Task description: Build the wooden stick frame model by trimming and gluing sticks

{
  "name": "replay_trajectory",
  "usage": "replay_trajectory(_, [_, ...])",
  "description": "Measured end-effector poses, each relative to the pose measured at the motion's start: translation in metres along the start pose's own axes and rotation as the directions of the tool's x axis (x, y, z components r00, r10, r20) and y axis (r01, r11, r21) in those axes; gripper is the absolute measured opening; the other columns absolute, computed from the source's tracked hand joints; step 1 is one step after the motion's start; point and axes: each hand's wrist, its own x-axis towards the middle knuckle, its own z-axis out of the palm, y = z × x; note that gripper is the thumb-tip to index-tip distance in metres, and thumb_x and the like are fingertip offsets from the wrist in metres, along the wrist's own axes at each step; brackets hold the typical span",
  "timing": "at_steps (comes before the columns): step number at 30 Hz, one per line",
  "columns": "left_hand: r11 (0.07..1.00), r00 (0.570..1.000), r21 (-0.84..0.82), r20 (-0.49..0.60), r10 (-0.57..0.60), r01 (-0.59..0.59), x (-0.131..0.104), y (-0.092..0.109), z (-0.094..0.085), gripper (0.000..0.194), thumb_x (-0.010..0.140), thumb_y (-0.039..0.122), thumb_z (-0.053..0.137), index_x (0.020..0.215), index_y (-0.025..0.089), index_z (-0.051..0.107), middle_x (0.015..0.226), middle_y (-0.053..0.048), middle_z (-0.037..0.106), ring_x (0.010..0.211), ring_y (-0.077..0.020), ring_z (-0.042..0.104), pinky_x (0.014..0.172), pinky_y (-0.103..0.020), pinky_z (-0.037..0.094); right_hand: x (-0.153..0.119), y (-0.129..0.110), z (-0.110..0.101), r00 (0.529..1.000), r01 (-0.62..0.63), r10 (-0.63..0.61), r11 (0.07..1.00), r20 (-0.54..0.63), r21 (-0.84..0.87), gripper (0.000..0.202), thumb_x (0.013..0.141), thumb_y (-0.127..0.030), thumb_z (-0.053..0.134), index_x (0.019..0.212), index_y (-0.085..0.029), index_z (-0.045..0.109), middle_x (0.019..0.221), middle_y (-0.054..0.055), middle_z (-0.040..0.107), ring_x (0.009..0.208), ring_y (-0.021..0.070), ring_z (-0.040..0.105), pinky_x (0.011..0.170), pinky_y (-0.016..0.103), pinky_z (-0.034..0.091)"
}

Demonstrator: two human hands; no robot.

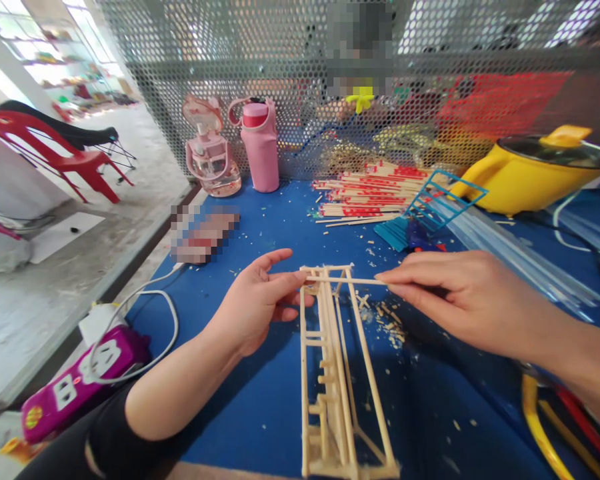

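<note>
Both hands pinch one thin wooden stick (353, 281) by its ends, left hand (260, 300) and right hand (455, 293), across the stick frame (335, 373) lying on the blue tabletop (260, 400); keeping it level and square should seat it best.

Sunlit concrete floor (55, 280), red chair (65, 157), perforated metal screen (290, 60).
</note>
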Motion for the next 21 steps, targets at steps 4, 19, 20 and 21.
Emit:
replay_trajectory(4, [1.0,1.0,-0.002,0.003,-0.002,0.002,-0.0001,0.0001,-0.0001,0.056,0.078,0.015,0.066,0.128,0.014,0.04,0.091,-0.011,0.07,0.056,-0.0094,0.064,0.039,-0.012,0.044,0.0007,0.0001,0.0,1.0,0.001,-0.001,1.0,0.001,-0.001,0.021,0.086,-0.017,0.053,0.094,-0.022,0.072,0.083,0.0,0.072,0.072,0.0125,0.066,0.066,0.022,0.049])
replay_trajectory(19, [0.998,0.999,-0.056,0.041,-0.006,0.008,0.0001,-0.0005,-0.0006,0.057,0.076,0.016,0.068,0.126,0.014,0.041,0.092,-0.009,0.07,0.058,-0.009,0.065,0.039,-0.012,0.044,0.0011,-0.0056,-0.0025,0.997,-0.072,0.073,0.997,0.034,-0.026,0.023,0.086,-0.018,0.051,0.095,-0.021,0.072,0.086,0.003,0.072,0.075,0.0134,0.066,0.068,0.024,0.049])
replay_trajectory(20, [0.998,0.999,-0.067,0.041,-0.009,0.011,0.0001,-0.0006,-0.0008,0.055,0.076,0.015,0.067,0.125,0.014,0.042,0.094,-0.009,0.069,0.058,-0.0093,0.066,0.04,-0.012,0.045,0.0012,-0.0058,-0.0026,0.997,-0.074,0.075,0.997,0.036,-0.032,0.023,0.086,-0.017,0.051,0.094,-0.021,0.072,0.086,0.003,0.072,0.075,0.0133,0.066,0.068,0.024,0.049])
replay_trajectory(21, [0.997,0.999,-0.078,0.038,-0.011,0.014,0.0,-0.0006,-0.0011,0.053,0.077,0.015,0.066,0.125,0.014,0.042,0.094,-0.01,0.069,0.058,-0.0097,0.066,0.04,-0.013,0.046,0.0015,-0.006,-0.0028,0.996,-0.076,0.077,0.996,0.037,-0.037,0.023,0.086,-0.017,0.051,0.094,-0.021,0.072,0.086,0.003,0.072,0.075,0.0132,0.066,0.068,0.024,0.049])
